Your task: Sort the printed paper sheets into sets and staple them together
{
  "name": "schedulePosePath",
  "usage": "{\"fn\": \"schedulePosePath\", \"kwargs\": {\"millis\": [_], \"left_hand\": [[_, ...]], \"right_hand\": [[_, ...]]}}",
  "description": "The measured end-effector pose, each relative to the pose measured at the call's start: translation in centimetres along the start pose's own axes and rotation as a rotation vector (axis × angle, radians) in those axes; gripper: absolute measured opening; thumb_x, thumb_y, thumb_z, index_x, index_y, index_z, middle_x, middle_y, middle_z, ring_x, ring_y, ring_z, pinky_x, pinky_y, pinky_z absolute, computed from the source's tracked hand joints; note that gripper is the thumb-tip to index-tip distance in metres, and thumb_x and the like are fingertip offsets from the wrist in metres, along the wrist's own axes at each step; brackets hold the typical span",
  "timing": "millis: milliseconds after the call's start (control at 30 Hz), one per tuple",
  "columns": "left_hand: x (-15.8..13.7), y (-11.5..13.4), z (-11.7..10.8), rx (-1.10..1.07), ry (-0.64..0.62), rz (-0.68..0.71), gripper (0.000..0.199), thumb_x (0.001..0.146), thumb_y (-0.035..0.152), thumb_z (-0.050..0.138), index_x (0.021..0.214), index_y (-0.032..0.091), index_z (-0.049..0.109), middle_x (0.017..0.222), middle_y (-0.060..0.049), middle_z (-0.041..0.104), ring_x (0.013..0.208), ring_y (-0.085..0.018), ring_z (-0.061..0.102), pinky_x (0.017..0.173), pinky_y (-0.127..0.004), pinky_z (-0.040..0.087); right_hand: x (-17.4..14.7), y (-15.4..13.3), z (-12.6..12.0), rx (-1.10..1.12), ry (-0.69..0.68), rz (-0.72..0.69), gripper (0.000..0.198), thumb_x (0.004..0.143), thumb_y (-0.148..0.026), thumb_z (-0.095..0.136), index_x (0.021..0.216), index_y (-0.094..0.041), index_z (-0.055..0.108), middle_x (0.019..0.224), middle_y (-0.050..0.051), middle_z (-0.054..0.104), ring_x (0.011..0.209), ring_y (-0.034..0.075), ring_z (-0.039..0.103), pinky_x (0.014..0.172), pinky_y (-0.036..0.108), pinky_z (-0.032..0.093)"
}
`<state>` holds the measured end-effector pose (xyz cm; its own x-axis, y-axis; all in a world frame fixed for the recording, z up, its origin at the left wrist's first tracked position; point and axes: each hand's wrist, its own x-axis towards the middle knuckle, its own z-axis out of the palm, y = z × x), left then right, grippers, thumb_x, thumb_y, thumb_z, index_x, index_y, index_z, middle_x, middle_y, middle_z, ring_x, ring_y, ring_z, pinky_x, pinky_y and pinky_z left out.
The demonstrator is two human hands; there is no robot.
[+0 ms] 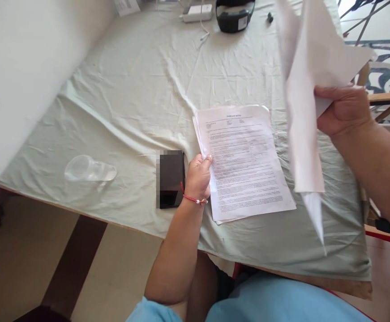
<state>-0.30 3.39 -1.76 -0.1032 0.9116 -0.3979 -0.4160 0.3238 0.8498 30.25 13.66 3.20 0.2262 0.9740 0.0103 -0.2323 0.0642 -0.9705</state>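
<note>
A small stack of printed sheets (pixel 242 165) lies on the cloth-covered table, its top page dense with text. My left hand (pixel 199 174), with a red bracelet at the wrist, grips the stack's left edge, thumb on top. Raised at the right, my right hand (pixel 344 107) is closed on several loose sheets of paper (pixel 304 98) that bend and hang down above the table; its fingers are partly hidden behind the paper. Just left of my left hand lies a dark phone or tablet (pixel 171 179), partly blurred out by pixels.
A clear plastic cup (pixel 90 169) lies on its side at the left. At the far edge are a white adapter (pixel 197 12) with cables, a black headset-like device (pixel 235 18) and a small dark object (pixel 270 18). A wooden chair frame (pixel 389 97) stands at the right.
</note>
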Motion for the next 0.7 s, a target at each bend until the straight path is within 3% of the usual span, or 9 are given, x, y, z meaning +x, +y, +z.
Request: {"fn": "schedulePosePath", "kwargs": {"millis": [67,333,500,700], "left_hand": [[0.0,0.0,0.1,0.001,0.012,0.000,0.013,0.082,0.023,0.073,0.093,0.018,0.069,0.095,-0.008,0.080,0.122,-0.029,0.071,0.112,-0.047,0.052],[-0.1,0.4,0.3,0.051,0.026,-0.003,0.016,0.080,0.027,0.076,0.092,0.018,0.072,0.100,-0.008,0.080,0.120,-0.031,0.072,0.107,-0.043,0.055],[-0.1,0.2,0.4,-0.011,0.045,-0.009,0.016,0.082,0.025,0.072,0.096,0.018,0.073,0.101,-0.008,0.081,0.123,-0.030,0.071,0.109,-0.043,0.055],[-0.2,0.9,0.7,-0.125,0.119,-0.055,0.018,0.086,0.016,0.066,0.103,0.017,0.073,0.100,-0.009,0.082,0.121,-0.027,0.073,0.111,-0.042,0.054]], "right_hand": [[-0.2,0.1,0.3,0.102,-0.084,0.035,0.037,0.061,-0.003,0.074,0.092,-0.022,0.073,0.110,0.005,0.079,0.124,0.030,0.070,0.105,0.045,0.060],[-1.7,2.5,3.2,-0.052,0.071,0.425,0.042,0.060,0.007,0.073,0.097,-0.011,0.075,0.100,0.010,0.079,0.084,0.023,0.075,0.079,0.038,0.069],[-1.8,3.1,3.3,-0.082,0.107,0.445,0.037,0.063,0.008,0.072,0.095,-0.011,0.075,0.100,0.012,0.080,0.083,0.022,0.076,0.070,0.031,0.068],[-1.5,2.7,3.1,-0.024,0.162,0.427,0.039,0.063,0.011,0.069,0.094,-0.011,0.075,0.093,0.010,0.079,0.073,0.021,0.075,0.070,0.033,0.069]]}}
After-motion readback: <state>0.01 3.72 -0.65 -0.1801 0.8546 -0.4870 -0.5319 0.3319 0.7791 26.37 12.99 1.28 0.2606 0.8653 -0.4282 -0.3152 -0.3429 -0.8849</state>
